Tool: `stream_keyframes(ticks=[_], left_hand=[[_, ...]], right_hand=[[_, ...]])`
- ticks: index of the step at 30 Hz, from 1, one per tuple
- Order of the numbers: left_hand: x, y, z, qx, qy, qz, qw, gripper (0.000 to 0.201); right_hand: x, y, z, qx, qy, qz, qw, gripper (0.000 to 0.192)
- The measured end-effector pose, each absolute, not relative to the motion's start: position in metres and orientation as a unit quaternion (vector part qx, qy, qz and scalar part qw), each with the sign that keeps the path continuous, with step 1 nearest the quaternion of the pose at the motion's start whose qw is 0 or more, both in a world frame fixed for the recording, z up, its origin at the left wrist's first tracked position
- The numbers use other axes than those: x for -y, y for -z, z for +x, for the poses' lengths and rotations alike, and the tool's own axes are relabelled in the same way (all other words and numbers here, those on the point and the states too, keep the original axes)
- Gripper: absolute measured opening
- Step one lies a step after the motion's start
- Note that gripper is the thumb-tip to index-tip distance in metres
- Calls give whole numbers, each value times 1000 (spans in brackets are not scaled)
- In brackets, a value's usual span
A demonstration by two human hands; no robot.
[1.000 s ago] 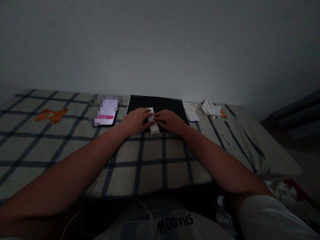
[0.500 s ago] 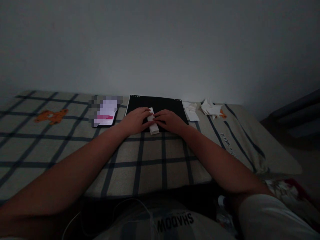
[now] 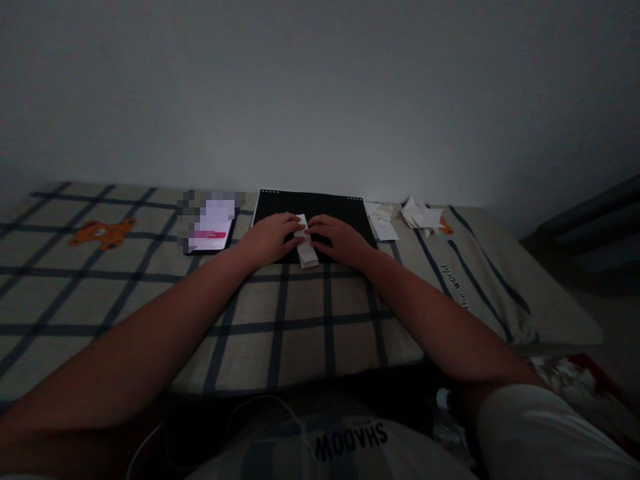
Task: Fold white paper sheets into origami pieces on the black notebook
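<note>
A narrow folded strip of white paper (image 3: 309, 256) lies lengthwise on a black sheet or folder (image 3: 313, 203) with small holes at its top corners. My left hand (image 3: 270, 239) rests at the strip's left side, with fingertips on its upper part and the thumb by its edge. From the right, my right hand (image 3: 343, 241) touches the strip with its fingertips, thumb a little lower. Between them the two hands hold the paper down, fingers slightly bent. The strip's near end shows below the fingers.
A phone (image 3: 213, 227) with a lit screen lies left of the black sheet. Flat white paper (image 3: 384, 223) and a folded paper pile (image 3: 420, 215) are to its right. A checked cloth (image 3: 305, 313) covers the surface, against a grey wall (image 3: 320, 93). A clear bottle (image 3: 447, 427) stands below.
My thumbs have drawn slightly outward and apart, so more of the strip's middle shows. The strip and the things around it stay in place.
</note>
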State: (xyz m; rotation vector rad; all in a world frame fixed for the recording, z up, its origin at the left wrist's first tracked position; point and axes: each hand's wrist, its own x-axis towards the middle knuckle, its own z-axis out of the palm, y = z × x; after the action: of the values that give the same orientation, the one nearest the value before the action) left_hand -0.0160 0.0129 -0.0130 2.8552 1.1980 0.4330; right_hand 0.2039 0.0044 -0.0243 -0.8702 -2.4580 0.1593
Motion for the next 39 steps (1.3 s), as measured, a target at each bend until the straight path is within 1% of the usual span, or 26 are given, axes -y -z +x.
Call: stream_keyframes(ticks=[4,10,21,28,39], left_hand=[[-15,14,-16,-394,-137,909,15,45],[-15,16,-16,-399,-143,906,12,46],[-9,13,-14,-393,-120,911,-27,46],[-12,16,-14,-396,-108,911,-27,46],[-13,13,-12,-411,-85,908,-19,43]], right_hand=[[-5,25,204,912,-63,-325,243,22],[-7,27,205,903,-64,-332,266,23],[-7,28,207,909,-51,-327,252,21],[-9,30,209,912,-53,-317,255,22],[-10,32,208,897,-76,-328,286,22]])
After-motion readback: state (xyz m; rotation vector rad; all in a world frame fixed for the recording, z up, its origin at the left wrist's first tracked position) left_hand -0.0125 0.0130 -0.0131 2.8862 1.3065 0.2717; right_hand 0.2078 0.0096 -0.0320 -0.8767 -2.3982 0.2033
